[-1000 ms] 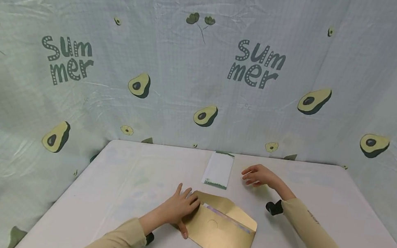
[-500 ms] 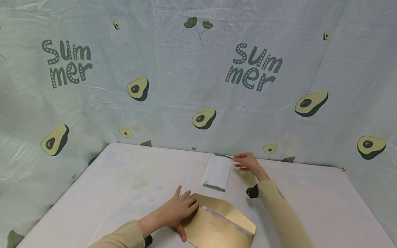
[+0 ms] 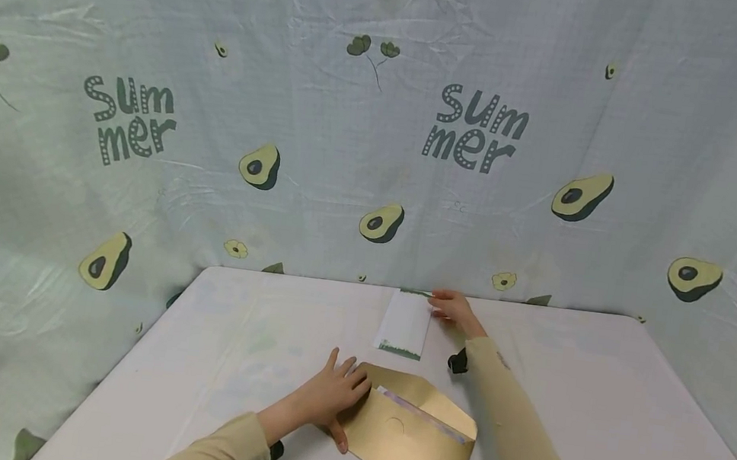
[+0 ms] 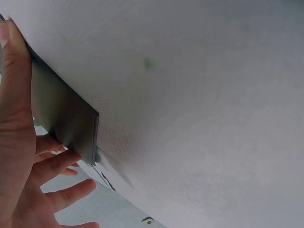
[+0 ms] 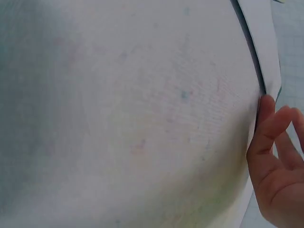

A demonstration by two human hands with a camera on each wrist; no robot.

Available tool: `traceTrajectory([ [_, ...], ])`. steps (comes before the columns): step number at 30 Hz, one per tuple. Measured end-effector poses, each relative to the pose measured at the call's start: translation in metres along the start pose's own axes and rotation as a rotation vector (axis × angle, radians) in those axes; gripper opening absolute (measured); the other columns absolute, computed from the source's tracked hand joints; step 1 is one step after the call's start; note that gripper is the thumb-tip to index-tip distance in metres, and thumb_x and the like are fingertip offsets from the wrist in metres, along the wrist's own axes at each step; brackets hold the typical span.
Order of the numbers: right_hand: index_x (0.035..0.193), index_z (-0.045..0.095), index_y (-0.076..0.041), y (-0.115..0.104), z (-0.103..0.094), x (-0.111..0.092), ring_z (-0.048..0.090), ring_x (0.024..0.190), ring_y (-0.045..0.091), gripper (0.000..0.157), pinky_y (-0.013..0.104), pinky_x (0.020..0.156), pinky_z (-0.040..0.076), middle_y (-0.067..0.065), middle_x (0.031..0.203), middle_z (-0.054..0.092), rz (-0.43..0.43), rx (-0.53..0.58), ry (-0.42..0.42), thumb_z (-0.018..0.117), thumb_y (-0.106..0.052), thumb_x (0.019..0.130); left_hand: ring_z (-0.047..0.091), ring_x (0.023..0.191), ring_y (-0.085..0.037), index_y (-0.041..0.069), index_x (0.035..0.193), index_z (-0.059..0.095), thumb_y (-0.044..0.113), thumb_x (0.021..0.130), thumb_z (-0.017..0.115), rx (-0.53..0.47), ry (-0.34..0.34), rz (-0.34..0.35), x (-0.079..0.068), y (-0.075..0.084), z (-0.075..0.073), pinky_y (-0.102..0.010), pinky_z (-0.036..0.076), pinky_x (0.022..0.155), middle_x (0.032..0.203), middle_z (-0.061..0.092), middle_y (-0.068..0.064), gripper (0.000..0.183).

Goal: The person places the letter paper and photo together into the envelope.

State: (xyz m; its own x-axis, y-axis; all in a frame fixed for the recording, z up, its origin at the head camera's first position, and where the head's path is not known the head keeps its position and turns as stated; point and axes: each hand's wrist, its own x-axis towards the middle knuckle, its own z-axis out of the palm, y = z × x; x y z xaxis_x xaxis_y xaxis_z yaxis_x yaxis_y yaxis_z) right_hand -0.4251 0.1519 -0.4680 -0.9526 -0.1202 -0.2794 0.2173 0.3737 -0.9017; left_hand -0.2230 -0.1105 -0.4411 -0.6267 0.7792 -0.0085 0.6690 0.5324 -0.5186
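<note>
**Summer-print cloth [image 3: 329, 102] behind a pale counter [image 3: 593, 426]**

The cloth hangs across the upper frame and down both sides, wrinkled, grey-green, with shiny creases at left. Avocados [image 3: 582, 196], small yellow flowers [image 3: 503, 280] and the word "summer" [image 3: 476, 130] are printed on it. The counter fills the lower middle, its far edge running level under soft light.

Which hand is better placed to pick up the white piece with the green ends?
The right hand, I'd say: its fingers are at the white piece's right edge. The left hand is busy holding the gold envelope by its left end.
</note>
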Motion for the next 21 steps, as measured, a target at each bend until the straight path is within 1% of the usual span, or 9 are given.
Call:
traceTrajectory([
  [3,0.135,0.033,-0.001,-0.016,0.004,-0.023,0.054,0.105,0.031,0.053,0.033,0.081,0.044,0.02,0.135,0.039,-0.025,-0.049,-0.018,0.05,-0.024,0.09,0.046,0.116,-0.027,0.016,0.125,0.046,0.086,0.046,0.046,0.01,0.001,-0.004,0.0,0.0,0.0,-0.052,0.039,0.092,0.123,0.051,-0.001,0.106],
  [6,0.136,0.032,-0.005,-0.013,0.001,-0.016,0.054,0.104,0.032,0.055,0.034,0.08,0.044,0.02,0.139,0.033,-0.055,-0.123,-0.053,0.052,-0.025,0.089,0.047,0.115,-0.026,0.016,0.125,0.047,0.086,0.045,0.045,0.012,0.006,-0.006,0.0,0.001,0.001,-0.052,0.039,0.092,0.122,0.051,-0.001,0.106],
  [9,0.137,0.034,-0.015,0.012,-0.006,0.023,0.057,0.097,0.027,0.061,0.034,0.075,0.045,0.014,0.141,0.032,-0.126,-0.195,-0.108,0.059,-0.034,0.084,0.047,0.116,-0.027,0.016,0.125,0.046,0.087,0.045,0.045,0.013,0.012,-0.007,0.001,0.001,0.002,-0.052,0.038,0.092,0.122,0.051,-0.001,0.107],
  [11,0.136,0.035,-0.019,0.036,-0.01,0.059,0.056,0.094,0.024,0.065,0.035,0.071,0.046,0.012,0.141,0.033,-0.212,-0.271,-0.136,0.061,-0.041,0.081,0.047,0.116,-0.027,0.016,0.125,0.046,0.087,0.045,0.045,0.014,0.016,-0.008,0.001,0.001,0.003,-0.053,0.038,0.092,0.122,0.05,-0.001,0.107],
  [13,0.136,0.034,-0.02,0.052,-0.012,0.082,0.054,0.101,0.025,0.07,0.037,0.073,0.047,0.012,0.141,0.034,-0.272,-0.341,-0.158,0.063,-0.045,0.078,0.047,0.116,-0.027,0.016,0.125,0.046,0.087,0.045,0.045,0.013,0.018,-0.01,0.001,0.001,0.004,-0.053,0.038,0.092,0.122,0.05,0.0,0.107],
  [15,0.137,0.033,-0.014,0.053,-0.009,0.089,0.048,0.113,0.029,0.073,0.042,0.084,0.045,0.016,0.14,0.034,-0.29,-0.44,-0.134,0.064,-0.044,0.078,0.046,0.116,-0.027,0.016,0.126,0.045,0.087,0.045,0.045,0.007,0.018,-0.01,0.001,0.001,0.004,-0.053,0.038,0.092,0.122,0.05,-0.001,0.107],
  [17,0.137,0.033,-0.008,0.045,-0.004,0.082,0.041,0.122,0.033,0.075,0.046,0.094,0.039,0.018,0.139,0.036,-0.29,-0.529,-0.103,0.064,-0.043,0.078,0.046,0.116,-0.027,0.015,0.126,0.045,0.086,0.046,0.045,-0.002,0.015,-0.011,0.0,0.0,0.005,-0.053,0.038,0.092,0.122,0.05,-0.001,0.107],
  [18,0.136,0.033,-0.008,0.043,-0.002,0.078,0.038,0.125,0.032,0.075,0.045,0.1,0.033,0.016,0.138,0.037,-0.323,-0.567,-0.08,0.061,-0.047,0.078,0.046,0.116,-0.027,0.015,0.126,0.045,0.086,0.046,0.045,-0.008,0.013,-0.011,0.0,0.0,0.004,-0.053,0.038,0.092,0.123,0.05,-0.001,0.107],
  [21,0.135,0.034,-0.005,0.023,0.006,0.052,0.036,0.125,0.035,0.077,0.047,0.103,0.028,0.017,0.137,0.039,-0.318,-0.704,-0.02,0.059,-0.051,0.078,0.046,0.116,-0.027,0.015,0.125,0.045,0.086,0.046,0.046,-0.014,0.012,-0.012,0.0,0.0,0.004,-0.053,0.038,0.092,0.122,0.05,-0.001,0.107],
])
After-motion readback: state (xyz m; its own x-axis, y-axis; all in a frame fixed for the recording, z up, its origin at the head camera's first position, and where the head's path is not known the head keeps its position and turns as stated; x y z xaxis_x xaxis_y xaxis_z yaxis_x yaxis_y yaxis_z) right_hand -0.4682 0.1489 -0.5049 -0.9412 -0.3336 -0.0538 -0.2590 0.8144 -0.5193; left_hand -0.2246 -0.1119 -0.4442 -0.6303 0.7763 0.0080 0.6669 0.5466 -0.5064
